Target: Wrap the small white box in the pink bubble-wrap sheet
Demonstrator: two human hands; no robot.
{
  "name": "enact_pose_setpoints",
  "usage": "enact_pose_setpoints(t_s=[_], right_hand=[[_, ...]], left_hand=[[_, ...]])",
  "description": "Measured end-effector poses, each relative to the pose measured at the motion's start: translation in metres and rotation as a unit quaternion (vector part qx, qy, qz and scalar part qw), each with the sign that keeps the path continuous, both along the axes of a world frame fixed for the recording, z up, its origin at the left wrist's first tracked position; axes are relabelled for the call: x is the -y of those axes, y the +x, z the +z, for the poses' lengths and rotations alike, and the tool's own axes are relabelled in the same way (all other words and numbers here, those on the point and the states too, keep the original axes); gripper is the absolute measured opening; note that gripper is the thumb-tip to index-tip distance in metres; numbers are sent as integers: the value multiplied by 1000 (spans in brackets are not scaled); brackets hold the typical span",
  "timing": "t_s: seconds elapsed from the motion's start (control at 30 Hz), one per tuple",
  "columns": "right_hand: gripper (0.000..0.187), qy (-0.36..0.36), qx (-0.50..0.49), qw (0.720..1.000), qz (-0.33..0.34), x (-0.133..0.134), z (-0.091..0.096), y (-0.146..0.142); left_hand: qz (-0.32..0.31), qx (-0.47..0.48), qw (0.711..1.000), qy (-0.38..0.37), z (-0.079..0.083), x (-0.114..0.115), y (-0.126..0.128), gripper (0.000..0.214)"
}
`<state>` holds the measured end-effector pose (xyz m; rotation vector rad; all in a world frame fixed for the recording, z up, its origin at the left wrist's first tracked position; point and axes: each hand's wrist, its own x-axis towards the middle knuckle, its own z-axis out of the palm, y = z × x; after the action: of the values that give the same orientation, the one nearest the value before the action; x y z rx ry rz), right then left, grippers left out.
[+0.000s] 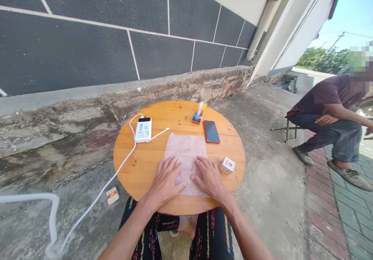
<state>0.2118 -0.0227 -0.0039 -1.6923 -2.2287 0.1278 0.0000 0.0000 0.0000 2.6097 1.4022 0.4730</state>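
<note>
A round wooden bench (136,166) stands on rough concrete beside a dark tiled wall (87,38). Beyond its right edge, well apart, another person sits on a low stool (287,130), forearms resting on the knees. Near the middle of the bench, reaching toward the near edge, lies a pale pink cloth (186,151), spread flat and roughly rectangular. The left hand (164,180) lies palm down on the cloth's near left part, fingers spread and relaxed, gripping nothing. The right hand (208,178) lies palm down on the near right part in the same way, fingers splayed, pressing flat rather than clutching. The two hands sit just beside each other with a strip of cloth between them. Toward the left far side of the bench rests a white power bank (143,130), from which a white cable (116,174) runs over the left edge to the ground. Just beside the cloth's far right corner lies a red smartphone (211,131), screen up. At the far edge sits a small orange packet (199,113). Near the right edge, close to the right hand, stands a small white carton (227,165). On the ground left of the bench lies a small white box (112,195).
</note>
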Motion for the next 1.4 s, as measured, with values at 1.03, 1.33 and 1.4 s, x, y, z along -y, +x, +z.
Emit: enact_pose_setpoints(t_s=[1.03,1.33,1.4], right_hand=[[37,10,53,998,-40,22,0,-4],[22,25,-38,999,10,49,7,-10],[20,47,-71,996,-35,61,6,6]], left_hand=[[-8,34,999,2,-11,2,-9,71],[-13,19,1000,10,-17,0,-10,69],[-18,20,1000,13,-19,-1,-10,67]])
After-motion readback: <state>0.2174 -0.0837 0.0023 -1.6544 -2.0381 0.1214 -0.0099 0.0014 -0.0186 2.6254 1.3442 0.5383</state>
